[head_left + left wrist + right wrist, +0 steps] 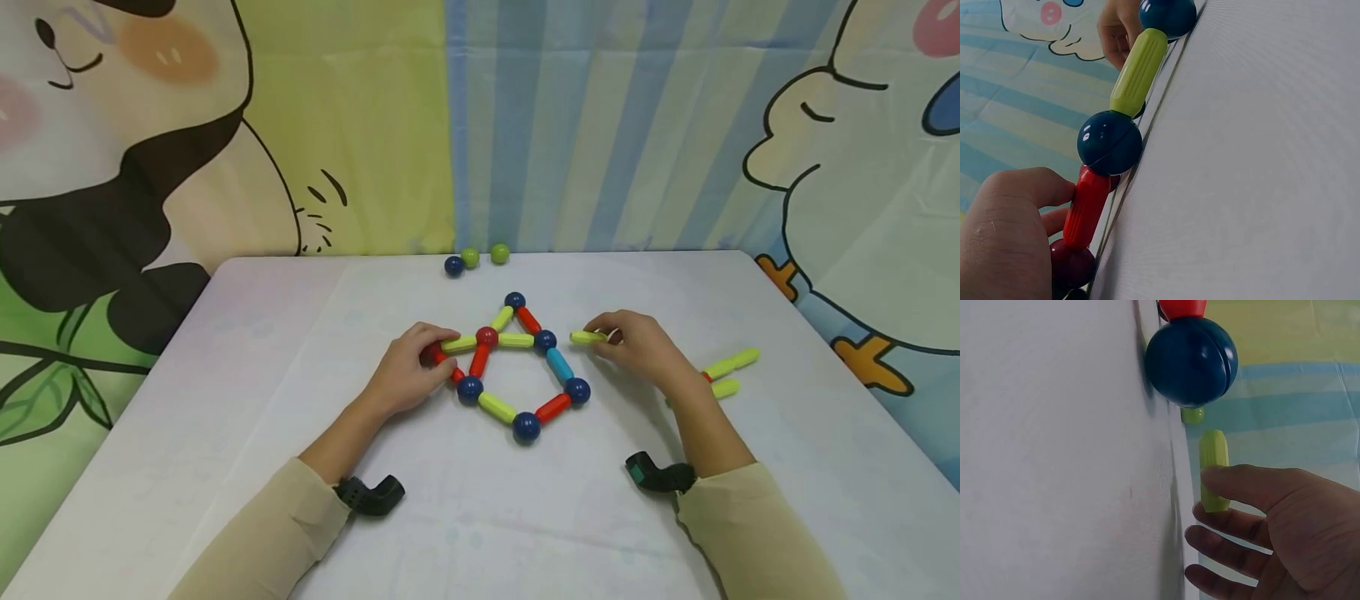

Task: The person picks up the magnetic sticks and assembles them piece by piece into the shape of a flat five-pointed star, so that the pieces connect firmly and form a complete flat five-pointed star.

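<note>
A flat frame of magnetic sticks and balls lies on the white table, with a five-sided ring and a triangle at its back. My left hand grips its left corner, thumb and fingers about a red stick between a blue ball and a dark red ball. The fingers partly hide this corner in the head view. My right hand pinches a loose yellow-green stick between thumb and index finger, to the right of the frame's blue ball. The other fingers are spread.
Behind the frame, near the table's far edge, sit a blue ball and two green balls. Several loose sticks lie right of my right forearm, partly covered by it. A patterned cloth hangs behind the table.
</note>
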The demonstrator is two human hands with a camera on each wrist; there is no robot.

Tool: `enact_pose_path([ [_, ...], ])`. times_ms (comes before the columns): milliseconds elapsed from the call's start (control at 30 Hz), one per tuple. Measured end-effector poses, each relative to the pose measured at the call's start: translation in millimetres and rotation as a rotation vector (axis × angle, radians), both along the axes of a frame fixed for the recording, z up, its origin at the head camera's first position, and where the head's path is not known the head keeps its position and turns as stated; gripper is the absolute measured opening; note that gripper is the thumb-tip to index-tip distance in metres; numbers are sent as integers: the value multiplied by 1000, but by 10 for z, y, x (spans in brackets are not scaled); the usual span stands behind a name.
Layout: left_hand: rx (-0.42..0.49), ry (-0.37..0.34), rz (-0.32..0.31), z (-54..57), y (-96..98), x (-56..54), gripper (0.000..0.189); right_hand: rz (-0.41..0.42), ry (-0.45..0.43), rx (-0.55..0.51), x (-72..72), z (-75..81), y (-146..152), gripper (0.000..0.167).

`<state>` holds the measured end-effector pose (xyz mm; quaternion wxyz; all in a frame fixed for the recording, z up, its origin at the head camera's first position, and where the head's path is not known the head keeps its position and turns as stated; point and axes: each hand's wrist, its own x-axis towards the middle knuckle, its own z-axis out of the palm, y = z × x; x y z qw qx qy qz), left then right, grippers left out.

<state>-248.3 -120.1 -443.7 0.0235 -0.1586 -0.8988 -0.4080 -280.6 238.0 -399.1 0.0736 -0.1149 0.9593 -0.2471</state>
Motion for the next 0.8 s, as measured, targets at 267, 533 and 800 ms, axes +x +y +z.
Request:
enact_pose_path([
  [267,-8,-7,1,15,3,8,40,14,-2,12,17,-33,-99,30],
  [533,-5,-12,2,21,8,8,40,22,-5,17,19,-80,-139,29],
  [800,-12,-26,5,4,-4,-10,40,41,9,25,43,-29,-93,29],
])
